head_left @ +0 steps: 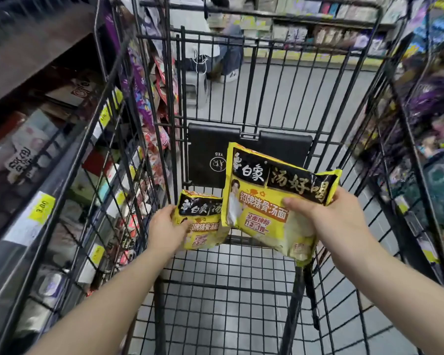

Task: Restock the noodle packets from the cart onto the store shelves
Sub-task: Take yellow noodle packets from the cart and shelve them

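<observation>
Both my hands are inside the black wire cart (231, 298). My right hand (326, 216) grips a large yellow-and-black noodle packet (272, 190) by its right side and holds it lifted above the cart floor. My left hand (167, 226) holds a second, matching noodle packet (203, 221) lower down, near the cart's far end, partly hidden behind the first packet. The cart's mesh floor shows no other packets.
Store shelves (36, 155) with packaged goods and yellow price tags run along the left, seen through the cart's side. More shelves (431, 139) stand on the right. A black flap (208, 155) hangs at the cart's far end. A person (215, 47) sits beyond it in the aisle.
</observation>
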